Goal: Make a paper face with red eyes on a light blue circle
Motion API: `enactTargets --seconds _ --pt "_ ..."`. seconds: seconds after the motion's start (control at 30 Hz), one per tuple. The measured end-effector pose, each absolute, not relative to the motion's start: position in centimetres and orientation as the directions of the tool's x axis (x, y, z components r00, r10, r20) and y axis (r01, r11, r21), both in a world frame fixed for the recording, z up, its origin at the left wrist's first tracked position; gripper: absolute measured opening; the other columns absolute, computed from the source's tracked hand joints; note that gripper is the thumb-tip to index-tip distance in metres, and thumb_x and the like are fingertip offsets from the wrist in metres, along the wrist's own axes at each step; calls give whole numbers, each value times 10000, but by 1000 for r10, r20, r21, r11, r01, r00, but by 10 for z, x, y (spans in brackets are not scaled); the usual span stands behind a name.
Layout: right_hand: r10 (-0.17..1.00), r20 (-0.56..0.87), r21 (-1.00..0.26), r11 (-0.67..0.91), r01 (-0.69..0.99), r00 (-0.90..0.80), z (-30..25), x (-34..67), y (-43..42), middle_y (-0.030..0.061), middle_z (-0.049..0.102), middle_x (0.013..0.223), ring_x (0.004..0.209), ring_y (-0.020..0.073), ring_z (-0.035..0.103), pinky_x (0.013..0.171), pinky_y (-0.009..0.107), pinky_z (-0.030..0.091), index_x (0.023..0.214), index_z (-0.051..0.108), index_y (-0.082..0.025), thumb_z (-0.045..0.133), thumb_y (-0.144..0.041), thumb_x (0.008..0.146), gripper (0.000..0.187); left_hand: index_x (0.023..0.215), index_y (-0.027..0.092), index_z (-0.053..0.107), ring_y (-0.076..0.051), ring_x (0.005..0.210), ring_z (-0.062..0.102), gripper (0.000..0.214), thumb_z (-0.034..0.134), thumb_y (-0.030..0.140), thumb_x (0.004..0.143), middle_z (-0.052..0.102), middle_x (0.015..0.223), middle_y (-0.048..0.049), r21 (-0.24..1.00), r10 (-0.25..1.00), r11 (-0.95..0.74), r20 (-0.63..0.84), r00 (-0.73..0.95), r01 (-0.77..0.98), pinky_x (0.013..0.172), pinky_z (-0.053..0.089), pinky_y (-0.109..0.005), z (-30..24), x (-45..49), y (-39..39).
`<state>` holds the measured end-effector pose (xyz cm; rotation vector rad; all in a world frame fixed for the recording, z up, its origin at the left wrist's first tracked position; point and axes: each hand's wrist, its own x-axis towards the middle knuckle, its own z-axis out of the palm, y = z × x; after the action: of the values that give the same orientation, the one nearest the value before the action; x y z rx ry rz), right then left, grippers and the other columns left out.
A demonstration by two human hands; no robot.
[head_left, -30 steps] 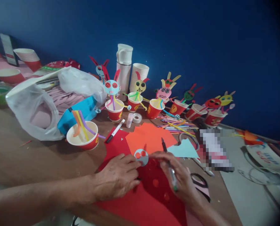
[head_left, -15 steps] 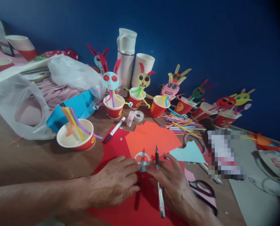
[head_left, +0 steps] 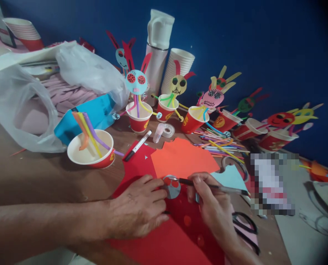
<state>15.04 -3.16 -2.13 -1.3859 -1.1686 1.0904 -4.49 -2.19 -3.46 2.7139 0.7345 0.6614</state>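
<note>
Nearest, red paper [head_left: 158, 244] lies beneath both hands. The left hand's [head_left: 140, 208] fingertips meet the edge of a pale-blue disc [head_left: 173, 191] on that paper; whether they pinch anything, I cannot tell. The right hand [head_left: 212, 202] grips a pen [head_left: 230, 190] firmly, tip over the disc's red circles. Beyond sit orange paper [head_left: 184, 156], then red cups [head_left: 138, 124].

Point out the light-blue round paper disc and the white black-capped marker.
Light-blue round paper disc [head_left: 173, 190]: head view, plain lower middle.
White black-capped marker [head_left: 139, 145]: head view, barrel.
</note>
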Motion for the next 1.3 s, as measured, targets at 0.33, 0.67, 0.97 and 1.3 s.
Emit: enactTargets --seconds 0.33,0.67,0.97,1.3 --pt "963 248 -784 265 562 -107 -21 160 -24 41 689 930 850 166 633 745 292 481 1082 549 -238 470 -210 863 235 726 181 580 -222 978 483 214 494 331 853 650 931 -24 304 509 -856 362 781 418 784 312 -359 -33 -45 -20" --pt "698 411 -238 703 670 -586 -30 164 -26 17 684 1034 1050 178 561 970 420 298 1068 553 -245 486 -60 812 323 733 182 591 -202 853 473 241 464 336 868 610 777 -28 323 513 -849 321 796 418 742 312 -352 -30 -46 -21" --pt "698 370 -240 709 663 -613 -27 161 -28 3 686 1028 1076 179 539 992 428 273 1064 559 -247 489 -59 814 321 739 180 584 -211 860 475 244 460 346 868 612 780 -30 320 517 -847 317 795 423 744 312 -361 -30 -46 -21" --pt "720 333 -216 687 694 -609 -29 161 -30 18 705 945 1075 188 545 987 435 279 997 585 -236 498 -91 825 241 752 173 583 -222 1030 475 215 468 315 865 623 837 -39 324 499 -859 351 793 397 878 308 -368 -35 -44 -22"
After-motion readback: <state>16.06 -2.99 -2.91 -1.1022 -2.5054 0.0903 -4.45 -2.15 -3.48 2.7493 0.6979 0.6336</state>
